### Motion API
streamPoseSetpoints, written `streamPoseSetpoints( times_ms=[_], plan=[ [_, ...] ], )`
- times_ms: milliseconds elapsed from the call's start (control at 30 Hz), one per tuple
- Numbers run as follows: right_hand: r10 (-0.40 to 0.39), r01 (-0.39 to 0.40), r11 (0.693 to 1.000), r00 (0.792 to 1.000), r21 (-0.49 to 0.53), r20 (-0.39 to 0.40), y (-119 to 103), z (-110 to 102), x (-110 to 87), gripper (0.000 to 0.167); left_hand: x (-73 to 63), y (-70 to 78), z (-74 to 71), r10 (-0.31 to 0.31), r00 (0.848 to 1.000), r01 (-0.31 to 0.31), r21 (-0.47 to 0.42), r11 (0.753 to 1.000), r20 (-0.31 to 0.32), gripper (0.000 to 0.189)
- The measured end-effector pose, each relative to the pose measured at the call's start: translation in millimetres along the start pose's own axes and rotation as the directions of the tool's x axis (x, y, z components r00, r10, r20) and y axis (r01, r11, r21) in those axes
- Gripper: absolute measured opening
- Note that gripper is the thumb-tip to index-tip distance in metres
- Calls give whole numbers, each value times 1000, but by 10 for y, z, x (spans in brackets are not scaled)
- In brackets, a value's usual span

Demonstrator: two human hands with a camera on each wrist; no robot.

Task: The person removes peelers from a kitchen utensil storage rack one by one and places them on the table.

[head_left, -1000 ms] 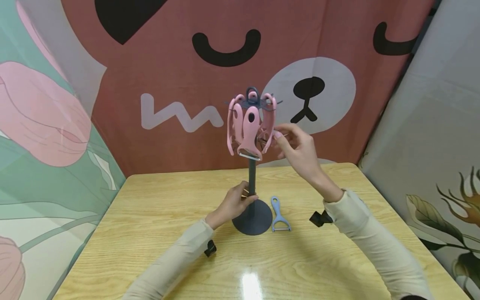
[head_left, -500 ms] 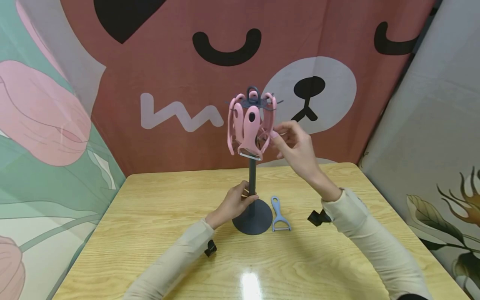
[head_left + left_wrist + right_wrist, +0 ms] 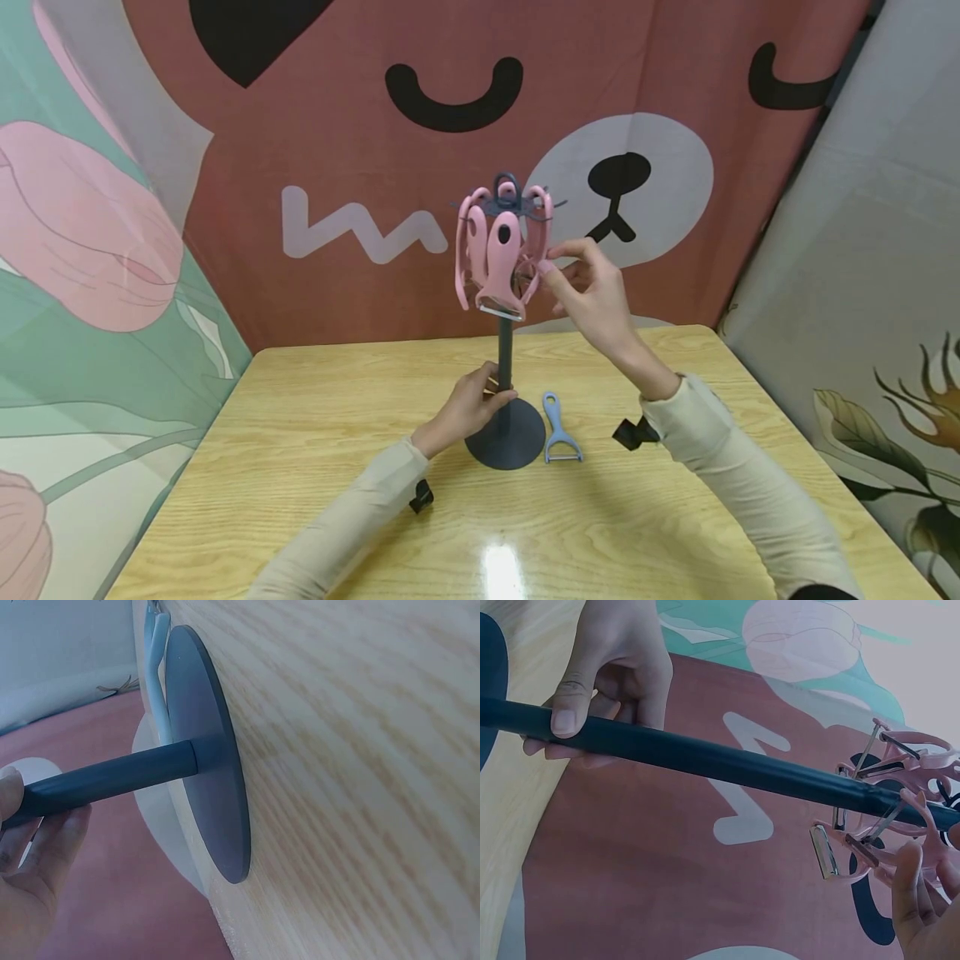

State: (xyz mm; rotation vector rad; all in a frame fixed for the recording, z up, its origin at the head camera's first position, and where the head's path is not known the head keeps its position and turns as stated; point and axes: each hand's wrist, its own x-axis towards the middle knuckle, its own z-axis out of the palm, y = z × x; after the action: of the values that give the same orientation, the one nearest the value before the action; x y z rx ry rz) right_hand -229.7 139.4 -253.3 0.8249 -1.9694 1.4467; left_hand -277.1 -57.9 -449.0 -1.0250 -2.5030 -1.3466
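A dark grey utensil stand (image 3: 506, 346) rises upright from its round base (image 3: 506, 454), with several pink peelers hanging from the hooks at its top. Its pole is gripped low down by my left hand (image 3: 468, 402), thumb in front and fingers behind, as the left wrist view also shows. Up at the rack, my right hand (image 3: 597, 296) pinches the lower part of the rightmost pink peeler (image 3: 537, 233) between thumb and index finger. Another pink peeler (image 3: 501, 262) faces me at the front, blade down. In the right wrist view, metal peeler blades (image 3: 825, 851) show beside the pole.
On the wooden table (image 3: 315, 467), a blue peeler (image 3: 557, 433) lies just right of the base, blade end toward me. A reddish cloth with a bear face (image 3: 337, 125) hangs behind the table. Printed cloths hang at both sides.
My right hand has moved slightly left and up along the rightmost pink peeler, its fingertips closer to it. The left hand and the stand stay as they were.
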Motion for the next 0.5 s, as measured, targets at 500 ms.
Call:
streamPoseSetpoints(
  times_ms=[500],
  plan=[
    [19,-18,998,1000,61,-19,299,-21,25,28,-7,0,4,2,1000,-2,0,1000,-6,28]
  ],
)
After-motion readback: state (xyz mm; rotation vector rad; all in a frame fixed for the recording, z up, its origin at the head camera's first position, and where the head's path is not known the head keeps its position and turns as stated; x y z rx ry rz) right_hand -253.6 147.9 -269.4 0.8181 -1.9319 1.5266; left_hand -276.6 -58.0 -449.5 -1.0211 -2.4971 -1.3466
